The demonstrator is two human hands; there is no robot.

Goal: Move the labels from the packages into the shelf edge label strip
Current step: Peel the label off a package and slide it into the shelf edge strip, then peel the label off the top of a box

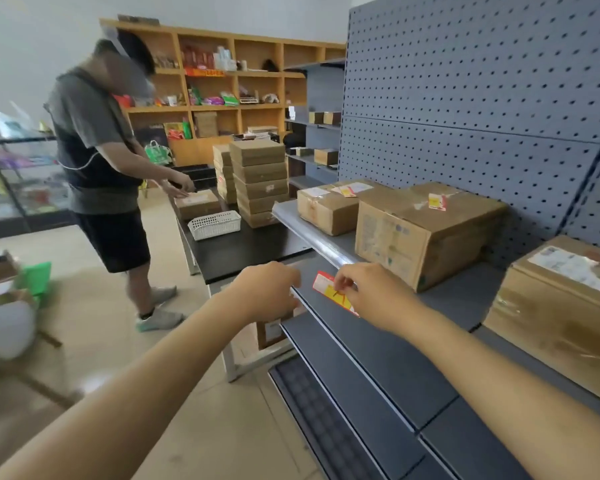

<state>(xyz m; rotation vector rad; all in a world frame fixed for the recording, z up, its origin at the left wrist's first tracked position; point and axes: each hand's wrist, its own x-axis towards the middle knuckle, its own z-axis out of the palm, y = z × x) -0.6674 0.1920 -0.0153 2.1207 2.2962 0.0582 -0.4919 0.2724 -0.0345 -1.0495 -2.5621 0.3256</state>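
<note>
A red, white and yellow label (329, 289) lies against the clear label strip (312, 237) on the front edge of the grey shelf. My right hand (371, 296) pinches the label's right part. My left hand (267, 292) is at the strip just left of the label, its fingers curled against the edge; whether it touches the label I cannot tell. On the shelf stand three cardboard packages: a far one (329, 209) with a label (347, 191) on top, a middle one (423, 233) with a label (437, 201), and a near one (561, 317).
A pegboard wall (482, 98) backs the shelf. Lower shelves (378, 368) jut out below my arms. A black table (243, 251) to the left carries a white basket (214, 224) and stacked boxes (258, 181). A person (101, 168) stands by it.
</note>
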